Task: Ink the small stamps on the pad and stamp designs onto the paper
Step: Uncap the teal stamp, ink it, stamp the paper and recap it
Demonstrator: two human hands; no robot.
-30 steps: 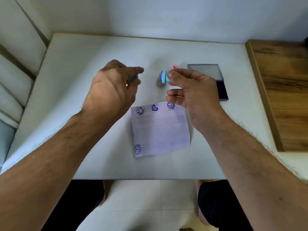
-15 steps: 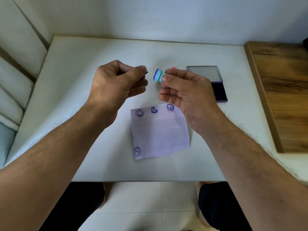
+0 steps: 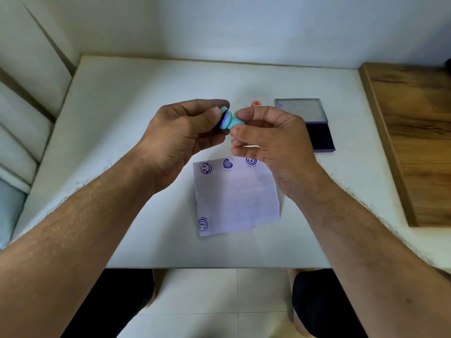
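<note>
Above the white table, my right hand (image 3: pixel 275 142) pinches a small teal stamp (image 3: pixel 233 121) by its stem, with the purple-inked face turned left. My left hand (image 3: pixel 180 135) holds a teal cap (image 3: pixel 223 110) against that face. Below my hands the white paper (image 3: pixel 236 198) lies flat, with several purple prints along its top edge and one at its lower left corner. The open ink pad (image 3: pixel 320 138) sits at the right, its lid (image 3: pixel 300 109) folded back. A pink stamp (image 3: pixel 256 103) stands behind my right hand, partly hidden.
A wooden board (image 3: pixel 415 142) borders the table (image 3: pixel 127 98) on the right. A wall runs along the back and cushions stand at the left. The table's front edge lies near my knees.
My hands have come together. The cap in my left hand, apart from the stamp a second ago, now meets the stamp's inked face.
</note>
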